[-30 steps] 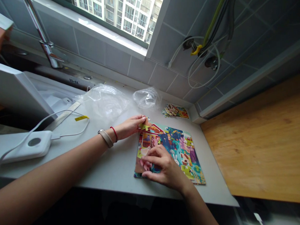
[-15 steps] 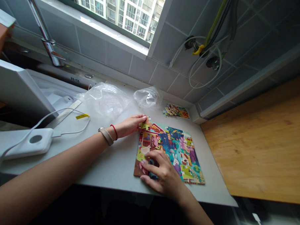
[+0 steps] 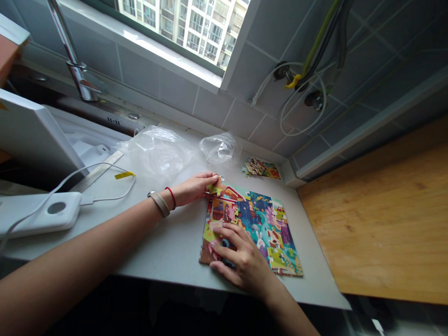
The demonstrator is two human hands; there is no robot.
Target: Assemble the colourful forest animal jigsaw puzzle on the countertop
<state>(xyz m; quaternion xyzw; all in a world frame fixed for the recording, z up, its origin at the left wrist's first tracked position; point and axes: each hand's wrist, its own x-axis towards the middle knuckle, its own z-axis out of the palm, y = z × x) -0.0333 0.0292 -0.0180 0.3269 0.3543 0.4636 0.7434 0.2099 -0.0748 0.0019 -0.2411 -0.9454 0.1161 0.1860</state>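
Observation:
A colourful jigsaw puzzle (image 3: 261,218) with animal pictures lies on the white counter, with loose pieces such as a green one (image 3: 276,258) resting on top of it. My left hand (image 3: 197,186) pinches a yellow-green and orange puzzle piece (image 3: 216,186) at the puzzle's far left corner. Whether that piece sits in the picture or just above it, I cannot tell. My right hand (image 3: 242,256) rests on the near left part of the puzzle, its fingers apart and slightly bent. The palm hides the pieces beneath it.
Behind the puzzle are a pile of loose pieces (image 3: 259,167) and clear plastic bags (image 3: 164,151). To the left lie a white power strip (image 3: 62,209) with a cable and an upright white box lid (image 3: 25,127). A wooden board (image 3: 389,215) borders the right side.
The view has shifted slightly. Both hands keep almost the same places on the puzzle, the left still at the corner piece.

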